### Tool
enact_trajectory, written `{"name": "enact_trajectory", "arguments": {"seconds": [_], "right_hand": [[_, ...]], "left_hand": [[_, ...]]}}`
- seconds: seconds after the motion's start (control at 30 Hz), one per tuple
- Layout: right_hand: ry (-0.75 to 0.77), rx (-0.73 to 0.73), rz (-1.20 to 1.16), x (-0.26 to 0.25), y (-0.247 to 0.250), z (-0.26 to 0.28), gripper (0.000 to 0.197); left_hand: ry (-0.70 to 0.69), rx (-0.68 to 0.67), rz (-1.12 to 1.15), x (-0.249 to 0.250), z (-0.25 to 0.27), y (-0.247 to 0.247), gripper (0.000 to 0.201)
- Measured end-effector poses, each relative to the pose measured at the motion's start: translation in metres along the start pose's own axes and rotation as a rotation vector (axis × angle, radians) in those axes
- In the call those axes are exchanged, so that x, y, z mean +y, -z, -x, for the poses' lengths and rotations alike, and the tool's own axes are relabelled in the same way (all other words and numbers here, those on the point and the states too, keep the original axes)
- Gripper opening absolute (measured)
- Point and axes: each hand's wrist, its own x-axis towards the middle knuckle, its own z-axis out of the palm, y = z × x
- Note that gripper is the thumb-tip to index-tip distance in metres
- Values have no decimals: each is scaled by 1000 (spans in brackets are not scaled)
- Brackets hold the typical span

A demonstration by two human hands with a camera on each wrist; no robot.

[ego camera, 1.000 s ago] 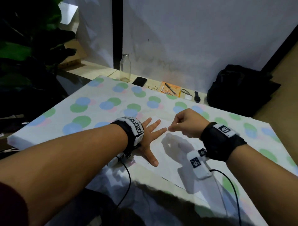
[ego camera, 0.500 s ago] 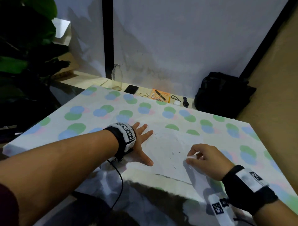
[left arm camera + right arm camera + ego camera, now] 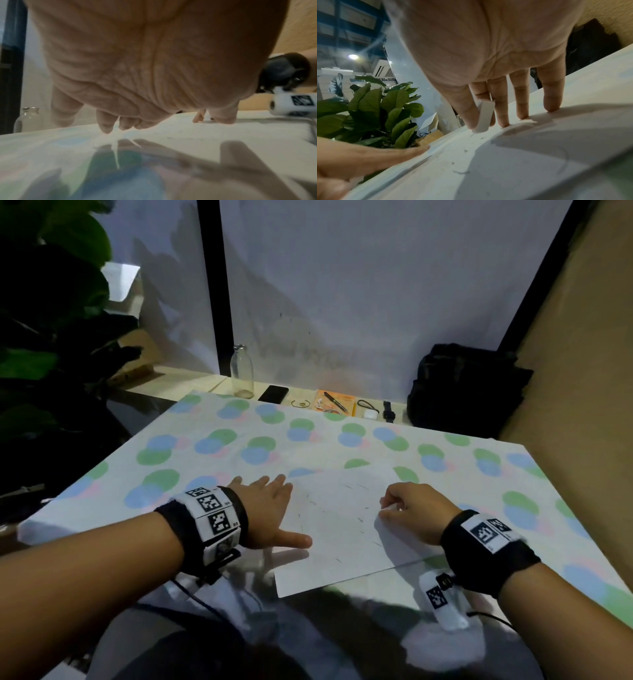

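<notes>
The left hand [image 3: 270,510] lies flat with its fingers spread along the left edge of the sheet of paper [image 3: 342,532], and its thumb is stretched across the sheet's near left part. The right hand [image 3: 416,513] sits on the right part of the sheet. Its thumb and forefinger pinch an eraser [image 3: 483,116] whose lower end touches the paper, and the other fingertips rest on the sheet just beside it.

The eraser is a small, flat white block, held steeply on end. The sheet is white, with faint pencil strokes and dark crumbs scattered between the two hands.

The sheet lies on a tablecloth [image 3: 239,446] with green and blue dots. Well beyond the sheet's far edge are a glass bottle [image 3: 242,376], a black phone [image 3: 273,394], a pen [image 3: 334,400] and, farther right, a black bag [image 3: 466,388]. A leafy plant [image 3: 393,108] stands off beyond the sheet's left side.
</notes>
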Motion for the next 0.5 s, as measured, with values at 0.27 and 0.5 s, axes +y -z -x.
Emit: {"name": "enact_trajectory", "arguments": {"seconds": [0.27, 0.5], "right_hand": [[-13, -13, 78, -1, 2, -2, 16], [3, -16, 92, 3, 1, 0, 16]], "left_hand": [[-205, 45, 138, 82, -21, -15, 132], [-78, 85, 191, 53, -47, 1, 130]]}}
